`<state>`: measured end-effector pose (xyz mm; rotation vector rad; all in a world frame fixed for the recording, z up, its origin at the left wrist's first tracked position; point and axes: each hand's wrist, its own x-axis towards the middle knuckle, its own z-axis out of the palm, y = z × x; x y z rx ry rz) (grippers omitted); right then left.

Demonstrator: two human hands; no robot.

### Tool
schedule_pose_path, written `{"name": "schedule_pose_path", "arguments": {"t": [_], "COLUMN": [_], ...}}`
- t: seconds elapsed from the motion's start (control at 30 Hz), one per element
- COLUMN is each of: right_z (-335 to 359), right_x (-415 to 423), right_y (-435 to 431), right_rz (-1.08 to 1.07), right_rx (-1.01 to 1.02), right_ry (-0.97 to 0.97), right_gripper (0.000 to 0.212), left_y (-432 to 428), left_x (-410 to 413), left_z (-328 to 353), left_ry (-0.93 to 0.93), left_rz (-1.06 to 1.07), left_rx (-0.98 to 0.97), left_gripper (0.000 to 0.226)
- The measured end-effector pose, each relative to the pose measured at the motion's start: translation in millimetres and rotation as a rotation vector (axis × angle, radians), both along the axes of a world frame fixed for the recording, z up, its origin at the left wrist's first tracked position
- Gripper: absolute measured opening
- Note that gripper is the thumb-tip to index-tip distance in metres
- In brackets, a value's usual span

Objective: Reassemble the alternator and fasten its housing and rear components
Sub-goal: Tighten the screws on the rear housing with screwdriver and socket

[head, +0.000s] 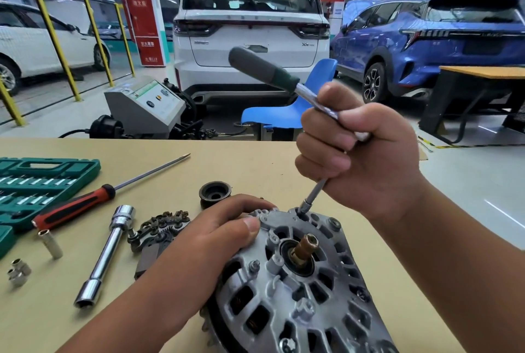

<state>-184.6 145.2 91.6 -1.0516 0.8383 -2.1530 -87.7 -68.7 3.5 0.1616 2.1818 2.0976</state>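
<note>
We are bracing alternator [298, 281], left hand [216, 236] fingers [238, 206] curling over its rim; right hand [360, 159] fisting nut driver [264, 68] shaft, socket [305, 206] sitting at housing's far edge, handle leaning up-left.

The alternator [298, 281] lies on the table [255, 159], lower right of frame. Socket case [56, 171], screwdriver [76, 206] and tube wrench [106, 256] lie left of it. The pulley [215, 193] sits just behind.

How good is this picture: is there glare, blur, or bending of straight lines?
Head view: even ceiling light, with only soft shadows on the table; glare on the chrome wrench and on the shiny floor; the wide lens tilts and bends the yellow posts; the alternator is sharp, while the cars behind look slightly soft.
</note>
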Motion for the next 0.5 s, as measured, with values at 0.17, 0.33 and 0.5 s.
{"name": "schedule_pose_path", "arguments": {"t": [0.17, 0.33, 0.5], "right_z": [-0.1, -2.6, 0.3], "right_x": [12.5, 23.7, 27.9], "right_y": [-13.0, -25.7, -26.8], "right_rz": [-0.521, -0.989, -1.07], "right_rx": [-0.008, -0.022, -0.006], "right_ry": [-0.174, -0.251, -0.279], "right_gripper": [0.028, 0.024, 0.008], "left_y": [-2.6, 1.6, 3.3], "left_x": [-1.5, 0.0, 2.9], "left_z": [-1.2, 1.7, 2.5], "left_ry": [0.005, 0.08, 0.111], "left_rz": [0.007, 0.014, 0.008], "left_rx": [-0.017, -0.069, -0.073], "left_gripper": [0.057, 0.05, 0.048]}}
